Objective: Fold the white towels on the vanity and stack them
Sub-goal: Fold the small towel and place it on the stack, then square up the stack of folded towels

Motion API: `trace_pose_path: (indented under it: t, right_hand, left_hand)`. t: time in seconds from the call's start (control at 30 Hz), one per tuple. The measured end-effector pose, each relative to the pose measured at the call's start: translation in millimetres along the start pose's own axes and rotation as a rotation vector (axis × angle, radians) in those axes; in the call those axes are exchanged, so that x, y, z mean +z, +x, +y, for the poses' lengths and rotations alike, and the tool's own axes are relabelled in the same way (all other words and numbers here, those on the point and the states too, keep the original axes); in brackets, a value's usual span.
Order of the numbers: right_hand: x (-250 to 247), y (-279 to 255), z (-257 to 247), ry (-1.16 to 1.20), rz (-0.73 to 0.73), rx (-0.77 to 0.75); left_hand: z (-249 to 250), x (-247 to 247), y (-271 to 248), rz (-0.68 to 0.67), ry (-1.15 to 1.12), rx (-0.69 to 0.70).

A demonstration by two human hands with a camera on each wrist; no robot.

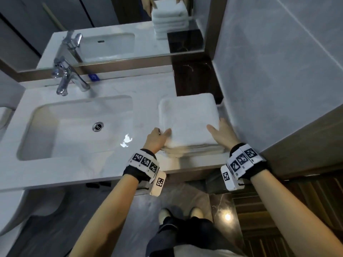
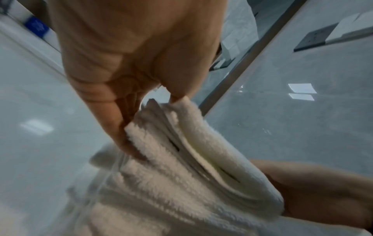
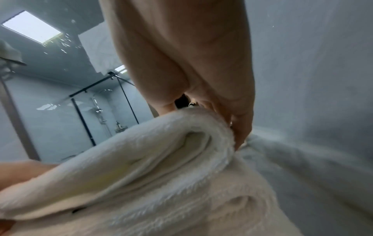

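The vanity (image 1: 104,164) is a pale, marbled counter with a sunken sink (image 1: 55,127) on its left side and a chrome tap (image 1: 65,76) behind the basin. Above it hangs a mirror (image 1: 115,25) that reflects a tall pile of white towels. On the right end of the counter, near the grey tiled wall (image 1: 278,71), lies the stack of towels (image 1: 187,119): white, thick and fluffy terry, folded into a squarish block with rounded corners, its layered folded edges facing the person at the front. The top towel (image 2: 193,143) is folded over several times, its thin inner layers showing between plump outer folds, and it sits a little raised from the pile below at the near edge. The left hand (image 1: 157,139) grips the top towel's left near corner, thumb on top and fingers (image 2: 113,121) curled beneath the fold. The right hand (image 1: 222,132) grips the right near corner the same way, thumb laid across the top and fingers (image 3: 240,127) tucked under the edge.
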State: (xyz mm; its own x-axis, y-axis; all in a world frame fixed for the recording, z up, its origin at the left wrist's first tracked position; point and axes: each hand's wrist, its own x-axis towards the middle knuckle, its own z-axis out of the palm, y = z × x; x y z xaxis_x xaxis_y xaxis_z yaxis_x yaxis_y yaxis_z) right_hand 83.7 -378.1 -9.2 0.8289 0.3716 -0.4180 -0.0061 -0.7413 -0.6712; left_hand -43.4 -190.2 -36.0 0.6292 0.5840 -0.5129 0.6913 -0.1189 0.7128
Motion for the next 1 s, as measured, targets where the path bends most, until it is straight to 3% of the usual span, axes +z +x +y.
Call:
trace_pose_path:
  t: [0.1, 0.23, 0.3, 0.37, 0.4, 0.47, 0.53, 0.73, 0.83, 0.9, 0.93, 1.0]
  right_hand:
    - [23, -10, -10, 0.004, -0.086, -0.026]
    - [46, -16, -27, -0.037, -0.164, -0.043]
    - [51, -17, -33, -0.1, -0.092, -0.118]
    - [58, -16, -39, -0.18, 0.029, -0.326]
    - [64, -14, -41, -0.239, 0.061, -0.437]
    - [76, -7, -43, -0.389, 0.037, -0.575]
    - [86, 4, -38, -0.504, -0.033, -0.594]
    - [101, 21, -22, -0.513, -0.078, -0.602]
    - [95, 25, -25, -0.336, -0.167, -0.597]
    - [88, 25, -24, -0.071, -0.207, -0.558]
    - [85, 24, -23, 0.073, -0.22, -0.495]
    - [80, 21, -22, 0.309, -0.266, -0.307]
  left_hand:
    - [-27, -27, -12, 0.039, -0.02, -0.066]
    - [-44, -58, -30, 0.117, 0.138, -0.095]
    - [-46, -64, -34, 0.262, 0.248, 0.022]
    - [-42, -59, -35, 0.423, 0.429, 0.318]
    - [-37, -53, -34, 0.438, 0.558, 0.458]
    - [-32, -40, -25, 0.358, 0.767, 0.579]
    - [-34, -31, -14, 0.247, 0.807, 0.515]
    - [-51, -20, 0, 0.186, 0.722, 0.478]
    - [-47, -28, 2, 0.199, 0.577, 0.496]
    - [-48, -34, -2, 0.31, 0.324, 0.466]
    - [-49, -38, -4, 0.355, 0.142, 0.388]
    - [-50, -44, -10, 0.301, -0.243, 0.122]
